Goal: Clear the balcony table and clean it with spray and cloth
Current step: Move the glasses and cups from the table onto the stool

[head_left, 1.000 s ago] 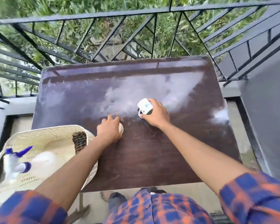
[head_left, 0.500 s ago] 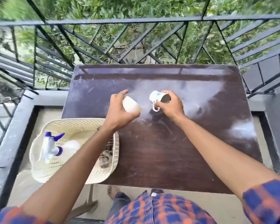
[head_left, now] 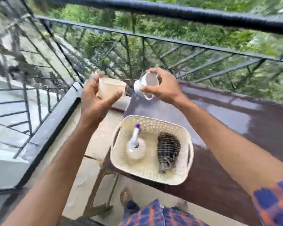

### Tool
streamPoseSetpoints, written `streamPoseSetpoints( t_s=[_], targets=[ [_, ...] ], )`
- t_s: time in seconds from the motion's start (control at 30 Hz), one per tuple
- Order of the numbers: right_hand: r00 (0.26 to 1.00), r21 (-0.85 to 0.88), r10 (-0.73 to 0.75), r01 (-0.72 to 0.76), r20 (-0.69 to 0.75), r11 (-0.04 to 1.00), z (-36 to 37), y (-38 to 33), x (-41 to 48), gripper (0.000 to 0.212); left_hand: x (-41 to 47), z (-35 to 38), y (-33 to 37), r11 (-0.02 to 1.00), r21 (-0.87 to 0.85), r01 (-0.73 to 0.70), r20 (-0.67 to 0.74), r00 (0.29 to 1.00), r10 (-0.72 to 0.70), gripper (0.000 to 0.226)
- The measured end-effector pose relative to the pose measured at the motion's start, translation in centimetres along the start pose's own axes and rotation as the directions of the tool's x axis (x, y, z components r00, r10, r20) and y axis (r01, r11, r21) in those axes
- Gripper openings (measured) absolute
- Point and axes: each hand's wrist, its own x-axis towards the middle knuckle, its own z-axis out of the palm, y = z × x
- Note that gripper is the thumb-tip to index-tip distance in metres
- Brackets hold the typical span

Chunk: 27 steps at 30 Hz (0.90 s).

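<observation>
The left hand (head_left: 95, 99) now holds the cream cup (head_left: 112, 88) in the air beyond the worktop's left end, its fingers curled round the wall; a second ago the cup stood on the surface. Just beside it, the right hand (head_left: 166, 90) has lifted the patterned mug (head_left: 148, 84), tilted, fingers clamped on it. Below, the basket (head_left: 153, 123) holds the spray bottle (head_left: 136, 148) and striped cloth (head_left: 167, 149), untouched. With both off the worktop (head_left: 227, 121), clearing seems nearly done; spraying likely follows.
</observation>
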Motion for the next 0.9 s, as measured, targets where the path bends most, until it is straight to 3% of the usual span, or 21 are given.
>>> streamPoseSetpoints(
  t_s=[0.2,0.33,0.5,0.67,0.77,0.9],
  targets=[
    [0.911,-0.156,-0.242,0.306,0.333,0.939,12.6,-12.2,4.0,0.073,-2.6,-15.5,-7.2,0.988,0.102,0.119,-0.371,0.926,-0.073,0.076],
    [0.736,-0.217,-0.362,0.562,0.573,0.798,24.7,-17.5,3.1,0.068,-8.2,-23.4,-14.6,0.929,0.009,0.37,-0.544,0.781,-0.306,0.087],
    [0.533,-0.258,-0.181,0.644,0.826,0.72,38.0,-16.8,-1.1,0.067,-15.3,-27.5,-23.8,0.731,-0.055,0.68,-0.628,0.546,-0.555,0.089],
    [0.523,-0.359,0.031,0.541,0.852,0.761,46.6,-10.4,-5.4,0.062,-19.9,-28.5,-30.5,0.585,-0.144,0.798,-0.654,0.367,-0.662,0.075],
    [0.552,-0.39,0.064,0.497,0.831,0.775,50.1,-7.1,-6.3,0.06,-20.5,-29.6,-33.6,0.536,-0.217,0.816,-0.663,0.28,-0.694,0.075],
    [0.569,-0.39,0.092,0.429,0.817,0.814,54.6,-5.2,-5.8,0.062,-20.4,-31.2,-37.3,0.502,-0.216,0.837,-0.662,0.253,-0.706,0.089]
  ],
)
